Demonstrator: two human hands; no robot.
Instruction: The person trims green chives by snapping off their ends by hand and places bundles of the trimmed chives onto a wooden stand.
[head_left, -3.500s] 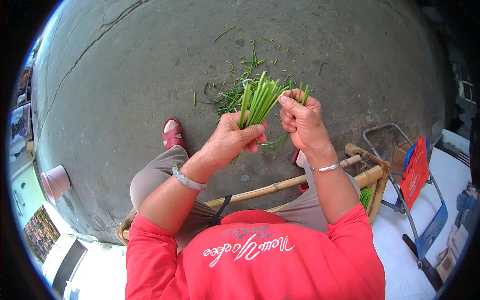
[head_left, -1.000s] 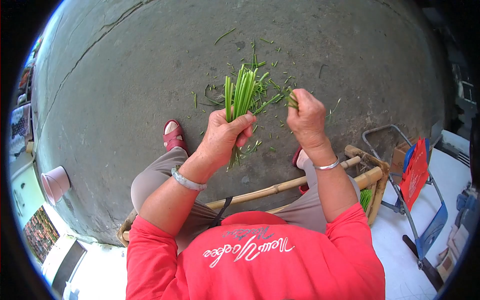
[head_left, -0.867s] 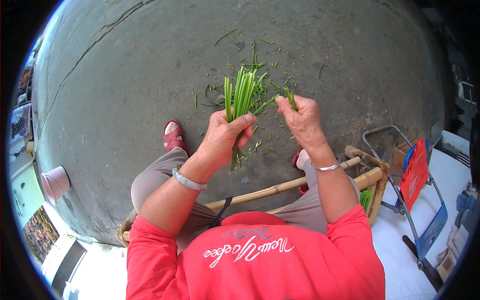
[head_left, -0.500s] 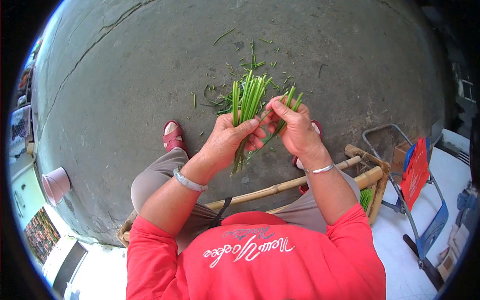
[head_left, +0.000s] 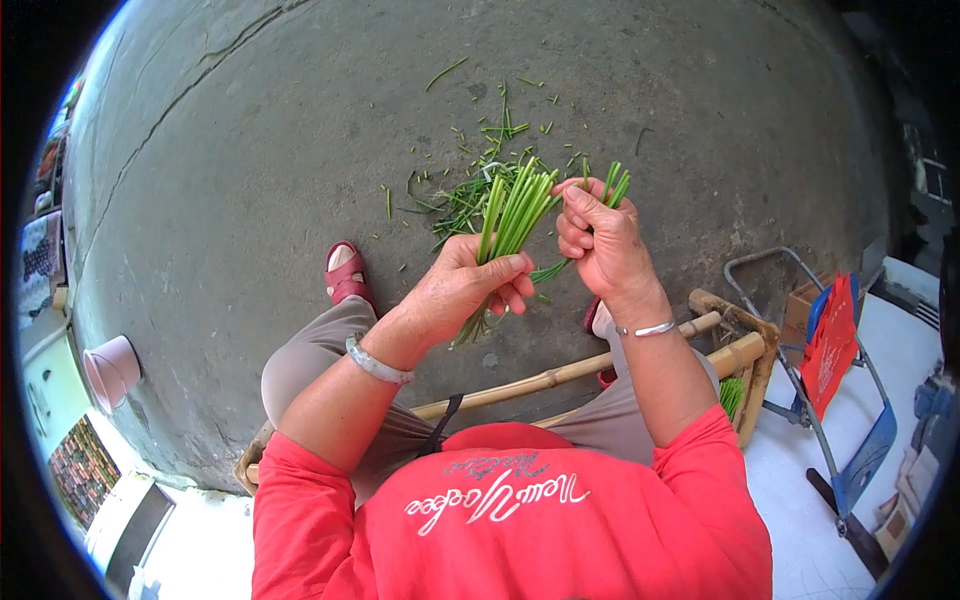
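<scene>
My left hand (head_left: 470, 283) is closed round a thick bunch of green vegetable stalks (head_left: 518, 212), which look like garlic chive stems. Their pale cut ends point up and away from me, and the lower ends poke out beneath the palm. To its right, my right hand (head_left: 608, 240) is closed on a few thin stalks (head_left: 616, 186), their tips standing above the fingers. The lower part of these stalks reaches back toward the left hand. Beyond both hands, a scatter of green trimmings (head_left: 462, 205) lies on the concrete floor.
Under me is a bamboo seat frame (head_left: 560, 378), with more green stalks (head_left: 732, 397) beside it at the right. A folding metal chair (head_left: 868, 450) with a red bag (head_left: 830, 350) stands on the right. At the far left is a pale pink bucket (head_left: 112, 370).
My right hand has moved up and to the right, away from the left hand, with its few stalks. The left hand's bunch has tilted slightly to the right.
</scene>
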